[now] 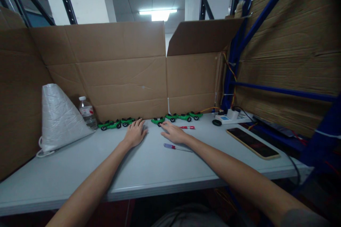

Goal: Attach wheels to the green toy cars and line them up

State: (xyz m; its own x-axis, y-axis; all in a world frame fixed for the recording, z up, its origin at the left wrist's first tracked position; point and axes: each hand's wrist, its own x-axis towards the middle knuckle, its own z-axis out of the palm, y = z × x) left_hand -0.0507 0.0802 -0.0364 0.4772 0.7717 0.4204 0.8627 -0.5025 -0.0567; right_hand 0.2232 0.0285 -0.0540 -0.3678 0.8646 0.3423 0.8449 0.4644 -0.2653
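Note:
My left hand lies on the table with its fingers stretched forward. Its fingertips are close to the right end of a green toy race car; whether they touch cannot be made out. Another green toy car stands just left of that one. My right hand reaches forward, fingers extended, beside a green toy car with black wheels. Contact there is unclear. Several more green cars line up behind it. A purple-handled screwdriver lies below my right hand, and a red-handled one behind it.
A silvery drawstring bag and a water bottle stand at the left. On the right are a phone, a power strip and a black disc. Cardboard walls the table; blue posts rise at right.

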